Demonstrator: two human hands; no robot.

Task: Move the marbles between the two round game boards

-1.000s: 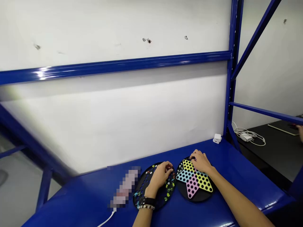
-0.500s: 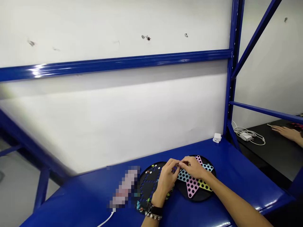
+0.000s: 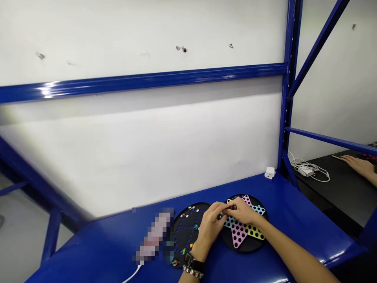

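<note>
Meeting fingertip to fingertip over the star board [image 3: 239,234], left hand [image 3: 212,225] and right hand [image 3: 243,210], both curled, grasp indiscernible.

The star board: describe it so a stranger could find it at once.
Start at the blue bench top below the white wall; near its front edge lie two round black discs. The star board is the right one, under the right hand. Unlike the left disc, it bears a pastel star of pink, yellow and blue points dotted with holes.

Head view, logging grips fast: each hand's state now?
Left hand: fingers curled, grip cannot be told.
Right hand: fingers curled, grip cannot be told.
</note>
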